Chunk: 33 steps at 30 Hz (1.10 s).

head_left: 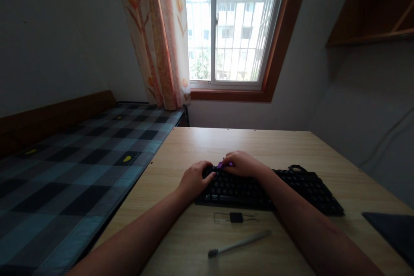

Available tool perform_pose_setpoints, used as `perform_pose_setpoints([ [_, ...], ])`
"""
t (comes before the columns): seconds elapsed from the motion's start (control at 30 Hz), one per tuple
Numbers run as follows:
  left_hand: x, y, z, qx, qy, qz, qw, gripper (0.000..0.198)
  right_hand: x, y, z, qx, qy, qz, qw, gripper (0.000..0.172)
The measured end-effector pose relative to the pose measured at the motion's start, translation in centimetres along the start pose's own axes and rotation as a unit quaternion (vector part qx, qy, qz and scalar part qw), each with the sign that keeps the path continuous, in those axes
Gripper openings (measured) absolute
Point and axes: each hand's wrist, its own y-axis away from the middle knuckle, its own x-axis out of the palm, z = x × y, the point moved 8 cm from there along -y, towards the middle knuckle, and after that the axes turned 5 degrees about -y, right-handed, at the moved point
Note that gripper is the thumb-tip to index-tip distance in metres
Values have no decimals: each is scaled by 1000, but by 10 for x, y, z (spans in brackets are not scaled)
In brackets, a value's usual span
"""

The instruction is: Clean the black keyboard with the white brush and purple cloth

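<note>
A black keyboard lies across the wooden table. My left hand is closed around its upper left corner, with the thumb on top near the keys. My right hand reaches over the upper rows with bent fingers pinching a small purple, crumpled-looking piece against the keys; its material is unclear. The right forearm hides part of the keyboard. Just in front lies a wire keycap puller with a black middle. Nearer to me rests a thin brush with dark bristles at its left end.
The light wooden table extends toward a window. A bed with a checked cover stands along the left side. At the table's right edge lies a dark flat item. A wooden shelf hangs upper right.
</note>
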Motion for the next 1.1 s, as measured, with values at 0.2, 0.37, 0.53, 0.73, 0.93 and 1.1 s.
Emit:
perform_pose_setpoints([
  [0.2,-2,0,-2,3,5,0,1000,22,5,-2,2,-1,-11,-11,1000,21],
  [0.37,-3,-1,-3,6,9,-2,1000,22,8,-3,3,-8,-56,-14,998,19],
  [0.53,-2,-1,-2,7,5,0,1000,23,13,-4,6,-16,-74,4,997,17],
  [0.73,0,0,0,11,4,-1,1000,22,17,-8,13,1,-70,-34,997,18],
  [0.93,0,0,0,7,1,3,1000,22,13,-7,17,20,-8,-10,1000,19],
  [1.1,-1,0,0,2,5,3,1000,23,-2,-3,6,50,36,9,998,16],
])
